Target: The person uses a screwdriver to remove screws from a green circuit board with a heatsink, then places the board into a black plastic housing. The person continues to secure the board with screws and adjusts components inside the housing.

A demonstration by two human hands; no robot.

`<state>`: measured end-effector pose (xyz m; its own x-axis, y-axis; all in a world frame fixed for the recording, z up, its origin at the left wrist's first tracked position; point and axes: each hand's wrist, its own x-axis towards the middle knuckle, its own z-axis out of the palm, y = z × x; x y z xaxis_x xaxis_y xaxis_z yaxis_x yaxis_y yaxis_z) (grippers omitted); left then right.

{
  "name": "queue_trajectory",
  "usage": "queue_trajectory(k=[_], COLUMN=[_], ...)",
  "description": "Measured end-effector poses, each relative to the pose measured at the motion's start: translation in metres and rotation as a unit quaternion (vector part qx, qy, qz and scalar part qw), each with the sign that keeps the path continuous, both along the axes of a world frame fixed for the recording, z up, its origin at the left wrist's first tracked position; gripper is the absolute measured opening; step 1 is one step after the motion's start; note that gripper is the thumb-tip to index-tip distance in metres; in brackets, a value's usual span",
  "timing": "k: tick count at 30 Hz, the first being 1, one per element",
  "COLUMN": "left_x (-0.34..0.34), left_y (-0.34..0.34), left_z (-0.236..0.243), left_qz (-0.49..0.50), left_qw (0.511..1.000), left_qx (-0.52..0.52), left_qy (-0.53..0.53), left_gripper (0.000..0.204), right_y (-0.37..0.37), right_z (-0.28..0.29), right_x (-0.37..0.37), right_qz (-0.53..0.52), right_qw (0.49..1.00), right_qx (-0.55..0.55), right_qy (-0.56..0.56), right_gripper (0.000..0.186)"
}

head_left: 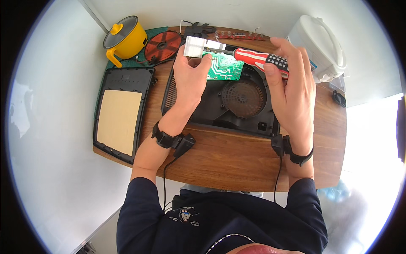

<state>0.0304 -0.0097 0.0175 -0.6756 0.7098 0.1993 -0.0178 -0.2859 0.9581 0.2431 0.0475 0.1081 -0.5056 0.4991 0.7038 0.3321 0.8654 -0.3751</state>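
Note:
My left hand [192,80] is closed on a green circuit board [228,70] with a white finned heat sink [194,46] at its left end, held up above the table. In my right hand [294,89] is a screwdriver [258,58] with a red, white and dark star-patterned handle, gripped by thumb and fingers. Its shaft points left, and the tip is at the board beside the heat sink, close to my left thumb. Whether it sits in a screw I cannot tell. Below the board lies a black plastic housing [207,110] with a round vent grille.
A black panel with a beige sheet [119,122] lies at left. Behind stand a yellow pot [131,40], a copper-coloured coil disc [163,45], a black fan [198,29] and a red strip board [239,35]. A white appliance [317,46] stands back right. Cables hang from both wrist straps.

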Motion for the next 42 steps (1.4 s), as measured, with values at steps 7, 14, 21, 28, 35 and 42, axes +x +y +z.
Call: queue_trajectory(k=[7,14,21,28,35,42], left_x=[-0.003,0.0,0.001,0.002,0.004,0.001], left_y=[0.001,0.0,-0.001,-0.001,-0.003,-0.002], left_z=[-0.005,-0.004,-0.002,-0.001,0.001,-0.005], left_qz=[0.012,0.015,0.008,0.004,0.008,0.012], left_qw=[1.0,1.0,1.0,1.0,1.0,1.0], left_qx=[-0.007,0.002,-0.001,0.008,0.0,-0.002], left_qy=[-0.008,-0.002,-0.002,0.007,0.027,0.016], left_gripper=[0.032,0.03,0.029,0.03,0.029,0.028], right_y=[0.002,0.003,0.002,0.006,0.004,0.005], right_z=[-0.001,-0.002,-0.002,-0.005,-0.003,0.003], right_x=[-0.001,-0.002,0.001,0.0,0.0,0.004], right_qz=[0.035,0.025,0.032,0.038,0.004,0.035], right_qw=[0.998,0.998,0.998,0.999,0.999,0.999], right_qx=[-0.045,-0.049,-0.047,-0.003,0.03,-0.022], right_qy=[0.012,0.029,0.018,0.028,0.03,-0.014], right_gripper=[0.042,0.041,0.041,0.042,0.044,0.04])
